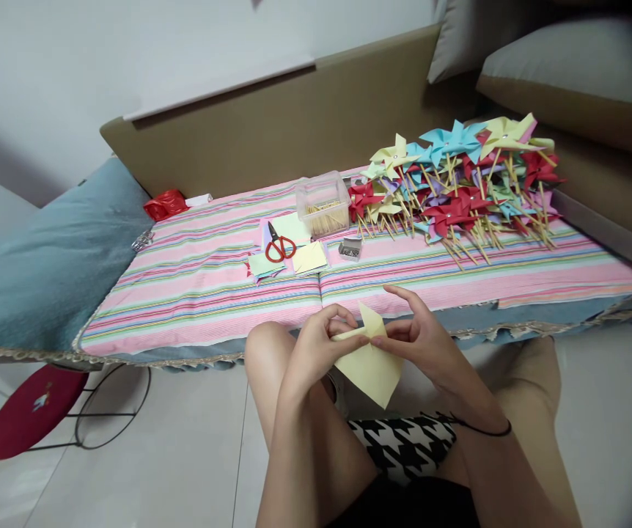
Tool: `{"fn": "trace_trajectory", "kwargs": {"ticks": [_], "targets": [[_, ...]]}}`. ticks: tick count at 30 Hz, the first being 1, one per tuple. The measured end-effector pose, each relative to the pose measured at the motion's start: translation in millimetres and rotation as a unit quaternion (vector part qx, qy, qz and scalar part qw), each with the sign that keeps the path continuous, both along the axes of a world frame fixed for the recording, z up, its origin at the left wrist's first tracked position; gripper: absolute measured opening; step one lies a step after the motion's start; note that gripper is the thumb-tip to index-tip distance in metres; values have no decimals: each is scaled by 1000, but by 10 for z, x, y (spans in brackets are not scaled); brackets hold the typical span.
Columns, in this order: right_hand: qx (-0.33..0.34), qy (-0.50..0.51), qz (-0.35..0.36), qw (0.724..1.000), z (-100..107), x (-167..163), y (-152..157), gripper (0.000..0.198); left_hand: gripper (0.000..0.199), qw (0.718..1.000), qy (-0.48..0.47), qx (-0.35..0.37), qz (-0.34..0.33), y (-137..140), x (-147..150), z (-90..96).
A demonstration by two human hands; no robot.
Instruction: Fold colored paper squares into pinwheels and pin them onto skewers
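Between my two hands is a pale yellow paper pinwheel blank, its upper corners bent in toward the middle and its lower part hanging as a point. My left hand pinches it from the left, thumb on the folded centre. From the other side my right hand pinches the same centre with the thumb, its index finger raised off the paper. The thumb tips nearly meet. Past my hands on the striped cloth lie red-handled scissors, a stack of yellow paper and a small box of metal fasteners.
Many finished pinwheels on sticks are heaped at the right. A clear plastic box holds wooden sticks. Green paper pieces lie beside the scissors. A red plastic bag is at the far left; a red stool stands on the floor.
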State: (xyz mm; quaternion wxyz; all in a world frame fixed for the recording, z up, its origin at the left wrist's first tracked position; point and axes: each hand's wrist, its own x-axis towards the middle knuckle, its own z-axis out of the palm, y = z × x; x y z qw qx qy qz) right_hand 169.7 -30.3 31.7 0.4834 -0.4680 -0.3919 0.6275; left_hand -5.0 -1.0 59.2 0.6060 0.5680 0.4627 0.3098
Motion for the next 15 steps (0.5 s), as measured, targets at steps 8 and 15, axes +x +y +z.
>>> {"fn": "trace_trajectory", "kwargs": {"ticks": [8, 15], "targets": [[10, -5, -10, 1000, -15, -2, -4, 88, 30, 1000, -11, -4, 26, -23, 25, -4], [7, -12, -7, 1000, 7, -9, -8, 92, 32, 999, -13, -13, 34, -27, 37, 13]]}}
